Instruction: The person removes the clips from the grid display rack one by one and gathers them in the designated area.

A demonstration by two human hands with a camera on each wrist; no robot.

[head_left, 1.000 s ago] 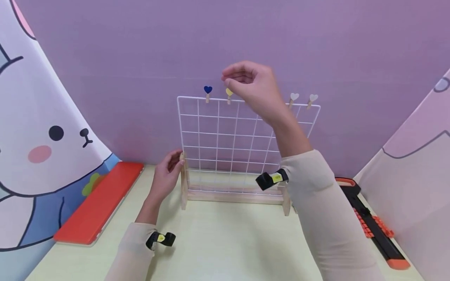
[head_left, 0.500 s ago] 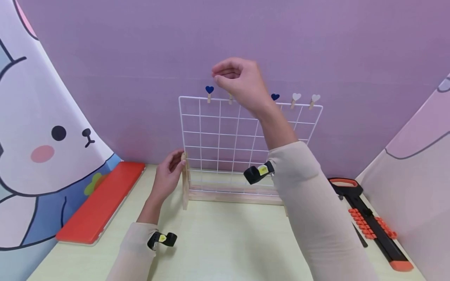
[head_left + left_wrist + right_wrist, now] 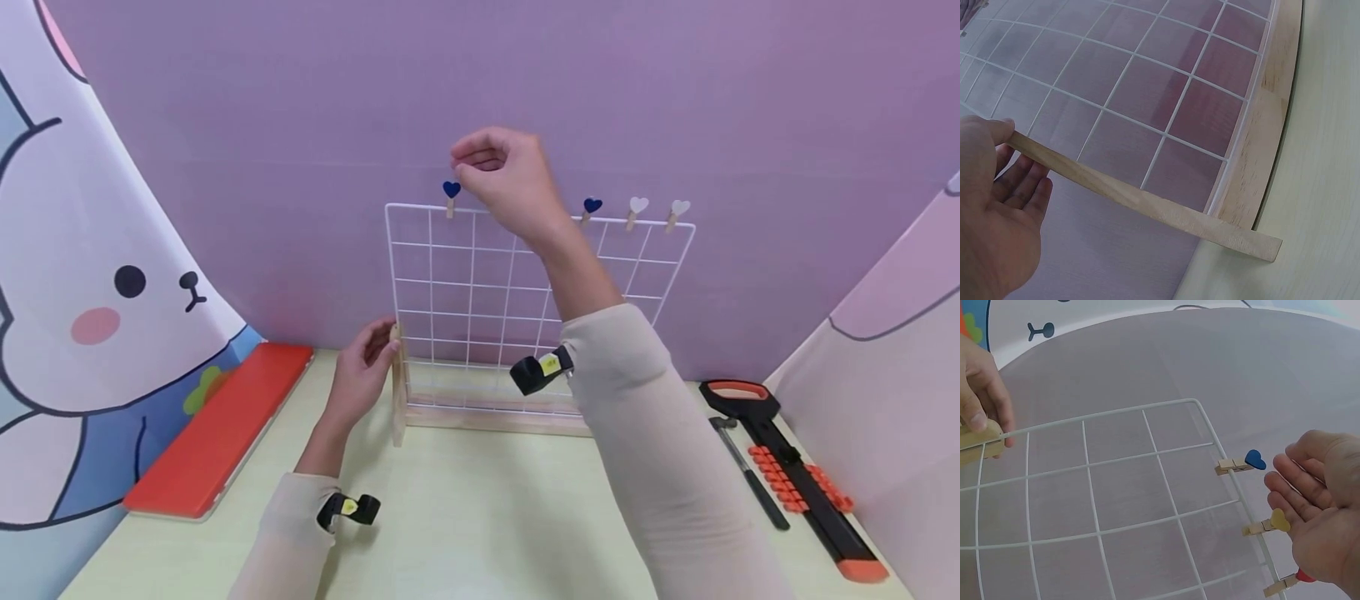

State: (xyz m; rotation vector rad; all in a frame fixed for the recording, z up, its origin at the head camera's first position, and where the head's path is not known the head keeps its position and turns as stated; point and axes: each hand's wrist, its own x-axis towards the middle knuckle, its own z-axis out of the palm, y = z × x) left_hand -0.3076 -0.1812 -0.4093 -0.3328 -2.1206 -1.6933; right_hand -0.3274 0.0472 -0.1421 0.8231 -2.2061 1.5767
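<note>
A white wire grid panel (image 3: 417, 206) stands upright in a wooden base. My left hand (image 3: 357, 375) pinches the top of the base's left post (image 3: 1116, 190) between thumb and fingers. Above the grid's upper left, my right hand (image 3: 510, 179) has loosely bent fingers with nothing between them. It is just beside a clothespin with a blue heart (image 3: 1255, 460), apart from it in the right wrist view. Clothespins with a yellow heart (image 3: 1280, 520) and a red heart (image 3: 1304, 575) follow along the top wire; the hand hides both in the head view.
Another blue-heart clothespin (image 3: 592, 205) and two with white hearts (image 3: 638, 204) sit on the top wire's right part. A red flat case (image 3: 225, 429) lies at the left. On the right are a hammer (image 3: 761, 492) and a black-and-orange tool (image 3: 795, 475). A purple wall (image 3: 300, 208) stands behind.
My right hand has shifted left along the grid's top, from beside the yellow heart to beside the left blue heart. The left hand stays on the post. The view has turned slightly.
</note>
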